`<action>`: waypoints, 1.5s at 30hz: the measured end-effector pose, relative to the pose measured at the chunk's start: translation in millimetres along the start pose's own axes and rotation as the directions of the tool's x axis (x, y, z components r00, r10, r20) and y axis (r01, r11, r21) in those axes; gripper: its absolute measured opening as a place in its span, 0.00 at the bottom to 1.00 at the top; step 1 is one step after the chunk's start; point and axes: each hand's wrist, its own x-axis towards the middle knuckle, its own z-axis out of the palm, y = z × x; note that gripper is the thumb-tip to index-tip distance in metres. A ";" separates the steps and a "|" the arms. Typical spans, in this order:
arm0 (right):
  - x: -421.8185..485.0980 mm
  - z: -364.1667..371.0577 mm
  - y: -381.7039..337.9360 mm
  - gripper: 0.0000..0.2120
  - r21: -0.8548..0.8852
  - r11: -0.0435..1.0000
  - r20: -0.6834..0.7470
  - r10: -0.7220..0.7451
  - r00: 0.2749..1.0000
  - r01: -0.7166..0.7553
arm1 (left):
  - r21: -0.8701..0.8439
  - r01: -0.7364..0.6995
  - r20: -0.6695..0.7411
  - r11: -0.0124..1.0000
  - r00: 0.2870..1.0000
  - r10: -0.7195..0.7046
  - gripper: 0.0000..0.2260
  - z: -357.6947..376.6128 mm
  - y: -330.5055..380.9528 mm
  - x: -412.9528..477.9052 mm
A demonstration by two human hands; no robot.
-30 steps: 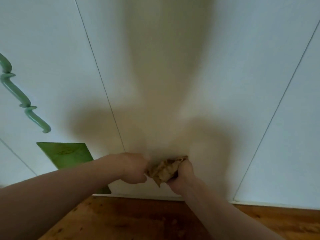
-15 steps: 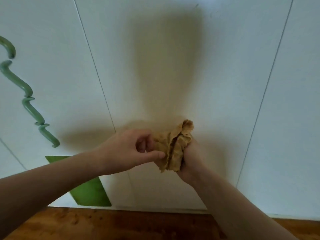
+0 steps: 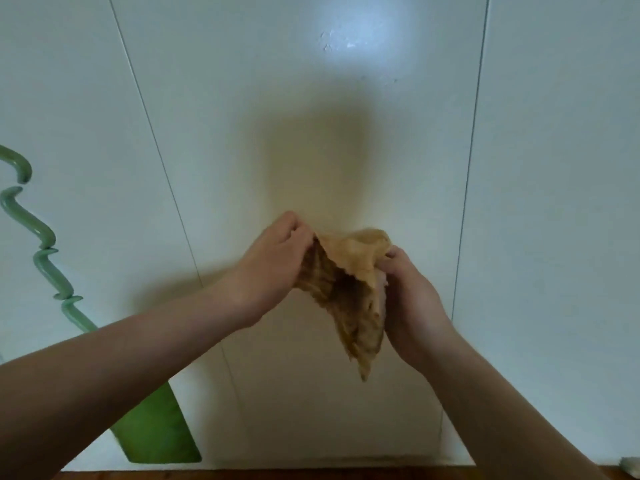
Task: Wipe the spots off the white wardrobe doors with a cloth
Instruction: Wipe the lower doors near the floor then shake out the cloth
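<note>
A tan, crumpled cloth (image 3: 346,292) hangs between my two hands in front of the white wardrobe door (image 3: 311,140). My left hand (image 3: 273,268) pinches its upper left edge. My right hand (image 3: 408,303) grips its right side, fingers curled round the fabric. The cloth is partly spread, its lower tip dangling free and away from the door. Small pale spots (image 3: 332,43) show high on the door inside a bright glare patch.
More white door panels (image 3: 561,202) stand left and right, split by thin vertical seams. A wavy green handle (image 3: 45,258) and a green patch (image 3: 159,434) mark the left door. A strip of brown wooden floor (image 3: 311,475) runs along the bottom.
Both hands have risen from near the floor to mid-door height. The bunched cloth has been pulled apart and now hangs spread between them. The view has tilted upward.
</note>
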 end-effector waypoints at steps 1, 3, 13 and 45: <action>2.8 -9.8 -8.5 0.13 -0.191 0.981 -0.030 -0.028 0.999 0.022 | -0.036 0.024 -0.044 0.999 0.999 -0.026 0.08 -5.6 6.2 9.2; 6.8 -25.8 -28.2 0.13 -0.572 0.818 -0.077 -0.123 0.989 0.057 | 0.034 0.009 -0.027 0.999 1.000 -0.008 0.07 -16.6 19.7 24.4; 15.5 52.0 -174.2 0.07 -0.789 0.532 0.294 -0.115 0.949 0.308 | 0.138 -0.166 0.377 0.976 0.920 0.103 0.04 -73.4 140.6 83.4; 138.1 102.6 -729.5 0.11 -0.952 0.172 0.305 0.441 0.844 0.254 | -0.099 0.075 -0.022 0.992 0.997 -0.078 0.02 -338.9 436.8 231.7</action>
